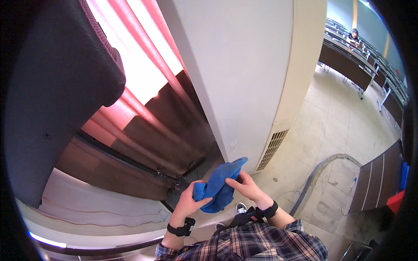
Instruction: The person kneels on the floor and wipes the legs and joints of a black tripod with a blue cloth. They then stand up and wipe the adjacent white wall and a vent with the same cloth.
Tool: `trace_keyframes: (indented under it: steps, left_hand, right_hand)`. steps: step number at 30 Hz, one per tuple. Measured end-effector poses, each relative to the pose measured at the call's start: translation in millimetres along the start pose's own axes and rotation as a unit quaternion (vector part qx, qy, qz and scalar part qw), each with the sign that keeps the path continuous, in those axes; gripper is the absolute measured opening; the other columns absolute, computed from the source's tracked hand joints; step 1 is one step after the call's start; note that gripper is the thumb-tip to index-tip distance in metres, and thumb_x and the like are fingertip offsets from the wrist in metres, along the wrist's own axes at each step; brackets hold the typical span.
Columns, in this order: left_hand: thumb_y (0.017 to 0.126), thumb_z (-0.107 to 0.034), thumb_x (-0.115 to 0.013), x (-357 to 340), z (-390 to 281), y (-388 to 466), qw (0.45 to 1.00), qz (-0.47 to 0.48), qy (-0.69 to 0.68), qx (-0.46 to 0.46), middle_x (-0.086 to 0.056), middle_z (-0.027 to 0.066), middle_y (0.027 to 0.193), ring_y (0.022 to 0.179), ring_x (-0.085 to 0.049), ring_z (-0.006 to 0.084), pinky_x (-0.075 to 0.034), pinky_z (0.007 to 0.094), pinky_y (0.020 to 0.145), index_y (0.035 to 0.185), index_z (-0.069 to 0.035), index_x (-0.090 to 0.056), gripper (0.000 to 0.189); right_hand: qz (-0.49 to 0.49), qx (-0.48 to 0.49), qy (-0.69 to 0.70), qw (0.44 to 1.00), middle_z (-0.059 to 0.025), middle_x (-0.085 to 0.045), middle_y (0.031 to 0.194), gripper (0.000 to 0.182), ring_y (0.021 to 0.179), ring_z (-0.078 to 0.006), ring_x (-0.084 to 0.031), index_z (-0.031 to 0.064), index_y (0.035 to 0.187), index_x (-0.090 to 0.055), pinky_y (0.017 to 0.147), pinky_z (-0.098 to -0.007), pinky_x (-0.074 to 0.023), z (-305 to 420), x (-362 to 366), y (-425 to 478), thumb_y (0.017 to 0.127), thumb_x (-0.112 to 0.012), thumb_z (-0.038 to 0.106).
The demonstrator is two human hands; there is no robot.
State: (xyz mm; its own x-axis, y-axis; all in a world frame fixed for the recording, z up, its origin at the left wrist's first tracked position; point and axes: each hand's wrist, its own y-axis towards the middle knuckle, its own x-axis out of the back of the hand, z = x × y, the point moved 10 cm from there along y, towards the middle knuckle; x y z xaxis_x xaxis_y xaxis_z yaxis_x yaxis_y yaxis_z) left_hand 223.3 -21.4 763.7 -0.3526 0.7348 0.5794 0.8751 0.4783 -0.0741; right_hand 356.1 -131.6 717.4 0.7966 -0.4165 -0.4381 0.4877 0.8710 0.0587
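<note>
A crumpled blue cloth [217, 182] is held in front of my body between both hands. My left hand [192, 199] grips its lower left side, with the thumb laid over the front. On the upper right side, my right hand [243, 186] pinches the cloth, its thumb on top and the other fingers partly hidden behind. One folded corner of the cloth points up and right, over the base of a tall white cabinet-like unit [238, 71]. Both wrists wear black straps.
A large black speaker-like box [65, 75] juts in at upper left, before pink curtains [147, 58]. A vent grille [272, 150] is low on the white unit. A curved raised platform edge [308, 186] crosses the tiled floor. Desk rows [349, 62] stand far right, with a seated person [353, 35].
</note>
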Motion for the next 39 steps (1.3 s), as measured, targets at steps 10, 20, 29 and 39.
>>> trace_keyframes:
  steps: [10,20,29,39]
  left_hand:
    - [0.075,-0.027,-0.077,19,13,-23,1.000,-0.010,-0.010,-0.011,-0.057,0.0148,0.112,0.102,-0.057,0.0255,-0.045,0.0360,0.089,0.127,-0.011,-0.040,0.066]
    - [0.078,-0.004,-0.064,74,87,-92,0.990,-0.139,-0.014,0.007,-0.058,0.0104,0.105,0.099,-0.056,0.0224,-0.043,0.0329,0.087,0.117,-0.007,-0.049,0.042]
    - [0.078,-0.009,-0.073,133,132,-180,0.964,-0.219,-0.145,0.039,-0.055,0.0004,0.088,0.084,-0.050,0.0095,-0.043,0.0248,0.078,0.096,-0.002,-0.055,0.027]
    - [0.078,-0.004,-0.072,150,138,-214,0.969,-0.139,-0.206,0.017,-0.059,-0.0005,0.084,0.082,-0.054,0.0079,-0.044,0.0229,0.075,0.093,-0.005,-0.055,0.022]
  right_hand:
    - [-0.063,0.072,-0.031,0.995,-0.0037,-0.058,0.112,0.038,0.103,-0.0128,-0.054,0.0029,0.122,-0.047,0.091,-0.0297,-0.0443,39,-9,-6,0.086,-0.057,0.001]
    - [-0.091,0.052,0.022,0.994,-0.0052,-0.060,0.104,0.038,0.098,-0.0152,-0.057,0.0030,0.119,-0.051,0.086,-0.0295,-0.0460,49,-50,-29,0.082,-0.060,0.006]
    - [-0.133,0.069,-0.013,0.989,-0.0057,-0.064,0.094,0.033,0.085,-0.0141,-0.060,-0.0010,0.107,-0.058,0.077,-0.0283,-0.0497,76,-58,-25,0.083,-0.070,0.019]
    - [0.038,0.058,-0.032,0.997,-0.0100,-0.064,0.107,0.033,0.095,-0.0201,-0.063,-0.0020,0.115,-0.053,0.085,-0.0337,-0.0529,134,-145,-12,0.089,-0.063,0.015]
